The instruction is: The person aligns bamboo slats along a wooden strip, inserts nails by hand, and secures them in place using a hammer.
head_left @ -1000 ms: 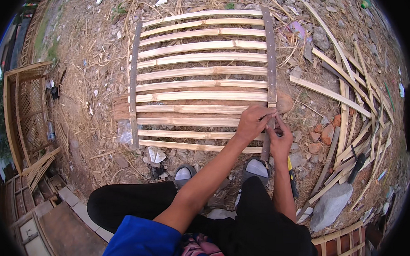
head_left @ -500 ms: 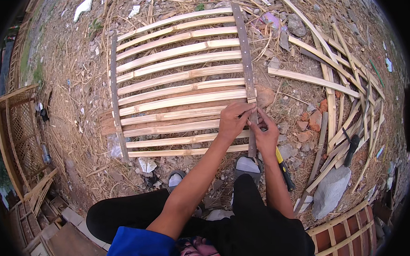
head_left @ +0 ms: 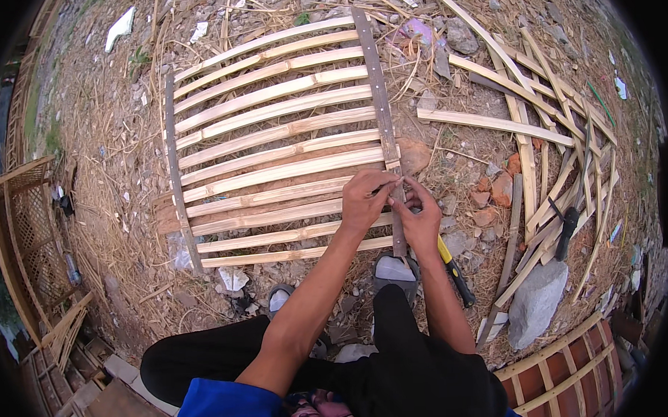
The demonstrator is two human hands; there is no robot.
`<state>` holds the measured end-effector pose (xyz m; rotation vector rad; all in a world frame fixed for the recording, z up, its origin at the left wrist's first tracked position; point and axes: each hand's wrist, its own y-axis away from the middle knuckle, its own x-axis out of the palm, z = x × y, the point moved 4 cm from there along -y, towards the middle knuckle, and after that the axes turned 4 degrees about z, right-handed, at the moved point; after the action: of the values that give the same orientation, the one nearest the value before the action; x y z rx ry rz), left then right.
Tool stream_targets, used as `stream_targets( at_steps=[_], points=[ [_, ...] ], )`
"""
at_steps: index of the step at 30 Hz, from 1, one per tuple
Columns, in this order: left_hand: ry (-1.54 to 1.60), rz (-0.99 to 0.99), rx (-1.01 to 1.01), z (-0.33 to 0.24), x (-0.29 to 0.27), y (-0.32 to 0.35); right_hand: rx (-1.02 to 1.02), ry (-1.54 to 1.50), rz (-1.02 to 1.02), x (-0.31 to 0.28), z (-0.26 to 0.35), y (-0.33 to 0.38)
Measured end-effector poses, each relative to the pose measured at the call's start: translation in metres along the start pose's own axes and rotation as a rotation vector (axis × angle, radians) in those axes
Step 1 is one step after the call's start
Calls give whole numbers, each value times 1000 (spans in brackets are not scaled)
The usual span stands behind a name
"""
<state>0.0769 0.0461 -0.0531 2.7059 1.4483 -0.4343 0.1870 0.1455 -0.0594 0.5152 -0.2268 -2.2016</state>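
Observation:
A panel of pale bamboo slats (head_left: 271, 137) lies on the dirt, held by a dark rail on the left (head_left: 178, 178) and another on the right (head_left: 380, 95). My left hand (head_left: 365, 201) is curled over the right rail near its lower end, where a slat crosses it. My right hand (head_left: 422, 221) is pressed close beside it, fingertips pinching the same rail. Anything small between the fingers is hidden. My shoes (head_left: 393, 268) stand at the panel's near edge.
A hammer with a yellow and black handle (head_left: 453, 269) lies by my right foot. Loose bamboo strips (head_left: 524, 133), a dark-handled tool (head_left: 566, 228), brick pieces (head_left: 497, 190) and a grey stone (head_left: 536, 304) lie to the right. A lattice crate (head_left: 22, 237) stands at the left.
My head has shifted, so the panel sits differently in view. Both hands stay together at the same spot on the right rail.

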Motion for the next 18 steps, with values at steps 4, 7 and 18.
stream_targets(
  at_steps=[4,7,18],
  points=[
    [-21,28,-23,4,1,1,-10,-23,-1,1,-3,-1],
    [-46,17,-17,3,2,1,-8,-30,-1,1,-3,-1],
    [10,-25,-64,2,4,1,-42,-6,-13,0,0,-1]
  ],
)
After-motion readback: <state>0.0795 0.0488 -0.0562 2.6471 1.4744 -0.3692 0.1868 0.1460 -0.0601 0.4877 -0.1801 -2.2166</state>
